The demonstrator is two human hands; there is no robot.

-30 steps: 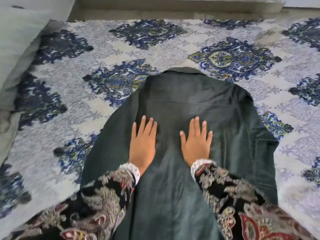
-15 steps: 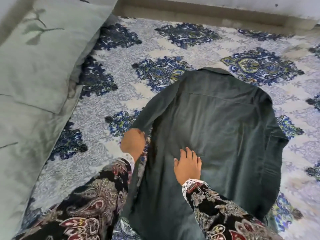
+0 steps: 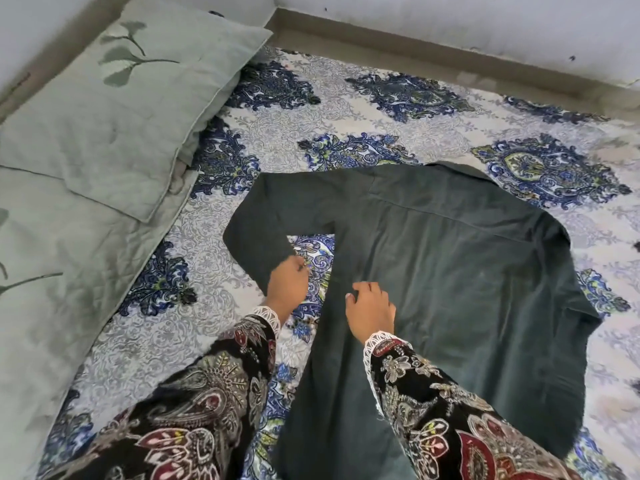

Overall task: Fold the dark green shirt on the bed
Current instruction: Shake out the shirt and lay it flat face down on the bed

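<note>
Two hands work here, and we start at their fingers [image 3: 299, 263]: those of the left hand [image 3: 286, 287] are curled and pinch the cuff end of the one spread sleeve [image 3: 266, 220], which we judge is being drawn out flat or readied to swing across the back. The right hand [image 3: 370, 311] rests on the cloth near the shirt's left edge with its fingers bent, tips pressing down; we cannot tell whether they pinch a fold or merely pin the fabric, but holding the body steady while the sleeve is pulled seems the purpose. We count one dark green collared cotton shirt [image 3: 467, 278], lying back-up on the bed [image 3: 398, 140] with its collar toward the far wall, its hem toward us, and its other sleeve bunched along the right side. Between the sleeve and the body a wedge of the patterned blue-and-white floral bedsheet shows. We see two black paisley sleeves with white lace cuffs on the person's arms, and, at the left, two pale green leaf-print pillows, the farther pillow [image 3: 131, 98] overlapping the nearer pillow [image 3: 52, 289].
</note>
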